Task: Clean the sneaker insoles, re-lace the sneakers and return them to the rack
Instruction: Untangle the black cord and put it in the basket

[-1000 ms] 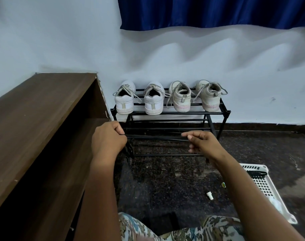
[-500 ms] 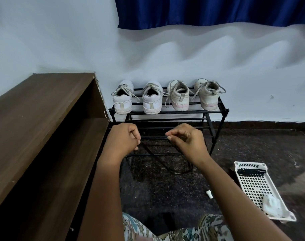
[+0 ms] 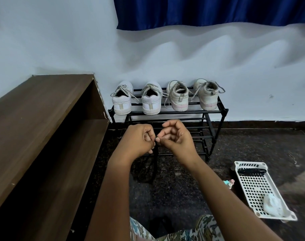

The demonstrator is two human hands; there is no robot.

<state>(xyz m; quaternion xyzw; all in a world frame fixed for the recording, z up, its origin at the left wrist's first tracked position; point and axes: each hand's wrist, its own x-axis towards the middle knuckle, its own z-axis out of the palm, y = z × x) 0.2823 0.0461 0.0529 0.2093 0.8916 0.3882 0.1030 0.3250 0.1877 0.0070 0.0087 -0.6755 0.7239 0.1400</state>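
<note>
Right now the black lace [image 3: 155,164] is held in front of the rack [image 3: 165,112], pinched where the two hands nearly meet. The left hand [image 3: 139,140] has its fingers curled in and nips the lace between thumb and forefinger. The right hand [image 3: 178,138] nips it just beside that with thumb and fingertip, its other fingers loosely curled. From there the lace hangs toward the floor in what looks like a doubled strand, though its lower end is hard to follow against the dark speckled floor. That is probably the main risk: both grips are fingertip pinches, so a slack finger could drop the lace onto a surface where it almost vanishes. The hanging halves could also twist round each other, or end up uneven in length, which would spoil the lacing. Four sneakers [image 3: 151,101] sit heel-out on the top tier, well apart from the hands, with pale laces trailing over the bars. Lifting one carelessly could snag a trailing end on a bar. Which sneaker the black lace is meant for, I cannot tell. Small bottles [image 3: 228,183] stand just beside the white basket [image 3: 238,181], near the right forearm, and a sweep toward the basket could topple them.
</note>
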